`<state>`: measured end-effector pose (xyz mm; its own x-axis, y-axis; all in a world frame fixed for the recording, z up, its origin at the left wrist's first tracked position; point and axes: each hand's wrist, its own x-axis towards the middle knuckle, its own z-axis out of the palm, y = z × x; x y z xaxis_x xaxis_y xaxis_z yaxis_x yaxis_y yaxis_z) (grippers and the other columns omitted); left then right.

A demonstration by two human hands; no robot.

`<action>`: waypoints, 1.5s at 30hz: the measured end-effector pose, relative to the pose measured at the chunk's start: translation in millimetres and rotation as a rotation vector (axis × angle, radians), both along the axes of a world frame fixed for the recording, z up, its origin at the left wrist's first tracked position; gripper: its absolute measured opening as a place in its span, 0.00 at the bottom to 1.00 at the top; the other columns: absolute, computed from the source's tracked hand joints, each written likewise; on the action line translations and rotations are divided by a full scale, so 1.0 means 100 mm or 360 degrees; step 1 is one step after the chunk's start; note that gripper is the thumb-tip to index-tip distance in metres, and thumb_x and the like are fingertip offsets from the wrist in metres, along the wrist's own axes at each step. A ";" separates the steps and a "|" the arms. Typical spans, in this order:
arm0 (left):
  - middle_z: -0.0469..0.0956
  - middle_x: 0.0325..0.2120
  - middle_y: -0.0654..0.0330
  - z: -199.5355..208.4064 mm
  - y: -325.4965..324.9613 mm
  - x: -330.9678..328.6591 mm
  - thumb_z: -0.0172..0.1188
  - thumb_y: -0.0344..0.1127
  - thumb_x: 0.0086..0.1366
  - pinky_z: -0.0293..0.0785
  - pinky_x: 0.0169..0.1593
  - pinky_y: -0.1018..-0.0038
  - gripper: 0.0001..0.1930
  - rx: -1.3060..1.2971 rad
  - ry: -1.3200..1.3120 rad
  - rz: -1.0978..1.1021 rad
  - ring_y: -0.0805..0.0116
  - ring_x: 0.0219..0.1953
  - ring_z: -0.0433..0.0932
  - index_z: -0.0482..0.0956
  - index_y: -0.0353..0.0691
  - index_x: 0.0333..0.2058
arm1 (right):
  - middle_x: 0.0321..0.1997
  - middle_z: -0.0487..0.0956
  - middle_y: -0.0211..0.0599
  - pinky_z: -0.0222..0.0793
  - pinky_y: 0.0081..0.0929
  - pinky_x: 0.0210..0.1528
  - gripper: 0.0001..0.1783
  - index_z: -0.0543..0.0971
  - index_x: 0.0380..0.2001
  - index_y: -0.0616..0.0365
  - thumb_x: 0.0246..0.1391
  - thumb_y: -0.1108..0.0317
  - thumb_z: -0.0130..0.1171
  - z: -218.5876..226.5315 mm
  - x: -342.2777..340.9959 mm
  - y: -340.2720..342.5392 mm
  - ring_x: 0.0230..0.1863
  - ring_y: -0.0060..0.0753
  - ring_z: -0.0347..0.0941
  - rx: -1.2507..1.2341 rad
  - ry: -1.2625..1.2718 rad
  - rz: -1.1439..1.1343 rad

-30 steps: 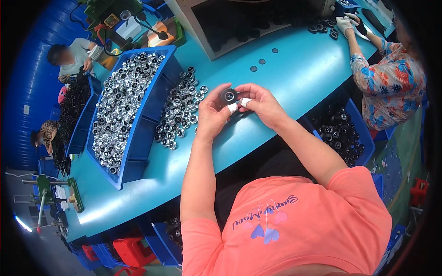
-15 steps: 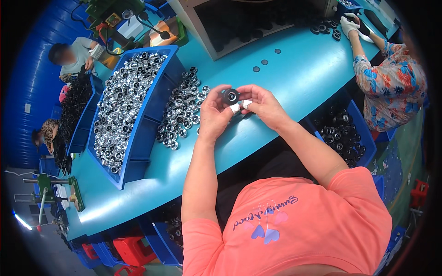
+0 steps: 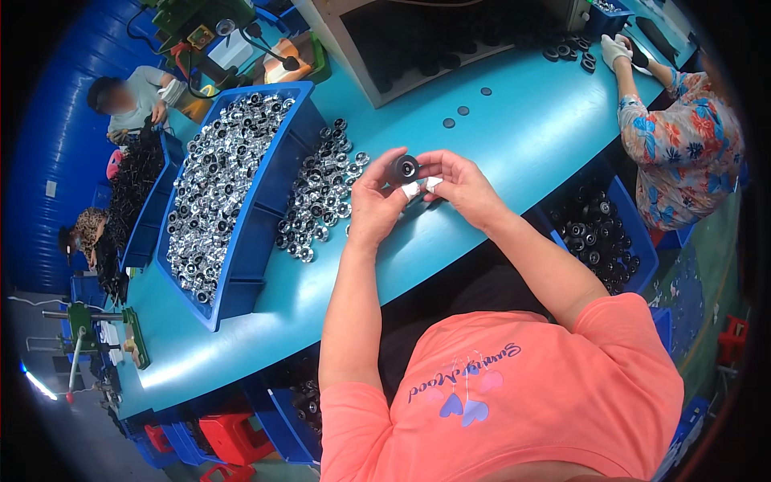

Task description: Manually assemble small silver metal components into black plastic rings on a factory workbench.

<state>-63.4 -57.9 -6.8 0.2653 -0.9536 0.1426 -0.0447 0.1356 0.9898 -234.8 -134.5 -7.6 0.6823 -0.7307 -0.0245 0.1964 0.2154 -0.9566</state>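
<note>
A small round black part with a silvery centre [image 3: 403, 168] is pinched between my two hands above the turquoise table [image 3: 514, 136]. My left hand [image 3: 376, 201] grips it from the left; my right hand [image 3: 456, 186] holds it from the right. White tape wraps two fingertips just under the part. A loose heap of shiny silver and black parts [image 3: 321, 193] lies on the table just left of my left hand.
A long blue bin [image 3: 265, 201] full of silver parts stands at the left. A blue bin of black parts [image 3: 622, 217] hangs at the table's right edge. A person in a flowered top [image 3: 683, 136] works at the right; two more people sit at far left.
My hands have stayed in place; the fingers have shifted slightly around the black part.
</note>
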 end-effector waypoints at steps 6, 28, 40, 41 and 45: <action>0.78 0.45 0.63 0.04 0.00 -0.03 0.71 0.25 0.55 0.79 0.43 0.78 0.29 -0.0069 0.0136 -0.0006 0.74 0.44 0.80 0.78 0.39 0.58 | 0.51 0.80 0.39 0.77 0.24 0.48 0.22 0.75 0.56 0.66 0.58 0.83 0.50 0.05 -0.01 0.03 0.47 0.24 0.79 -0.0031 0.0079 0.0022; 0.73 0.38 0.68 0.16 0.03 -0.04 0.73 0.26 0.50 0.71 0.36 0.82 0.25 0.0081 -0.0432 0.0300 0.80 0.35 0.73 0.83 0.38 0.50 | 0.53 0.80 0.37 0.76 0.23 0.48 0.23 0.76 0.58 0.64 0.58 0.81 0.51 0.03 0.00 0.02 0.50 0.24 0.77 -0.0067 0.0075 0.0072; 0.74 0.40 0.66 0.21 0.05 -0.04 0.72 0.25 0.50 0.74 0.39 0.80 0.26 0.0150 -0.0556 0.0298 0.78 0.39 0.76 0.82 0.36 0.51 | 0.51 0.79 0.38 0.76 0.22 0.47 0.23 0.76 0.58 0.65 0.58 0.81 0.50 0.07 -0.01 0.05 0.48 0.23 0.77 -0.0067 0.0075 0.0070; 0.74 0.40 0.66 0.22 0.07 -0.03 0.72 0.25 0.51 0.74 0.40 0.80 0.26 0.0092 -0.0499 0.0318 0.78 0.39 0.76 0.82 0.37 0.52 | 0.51 0.80 0.38 0.76 0.22 0.46 0.23 0.76 0.58 0.65 0.58 0.80 0.51 0.06 0.00 0.05 0.47 0.23 0.77 -0.0055 0.0083 0.0076; 0.75 0.40 0.63 0.55 0.26 0.05 0.72 0.30 0.53 0.75 0.43 0.77 0.26 -0.0063 -0.0800 0.0423 0.73 0.41 0.78 0.80 0.36 0.52 | 0.50 0.80 0.35 0.76 0.23 0.44 0.21 0.78 0.56 0.62 0.59 0.77 0.55 0.18 -0.01 -0.10 0.45 0.23 0.77 -0.0045 0.0214 0.0224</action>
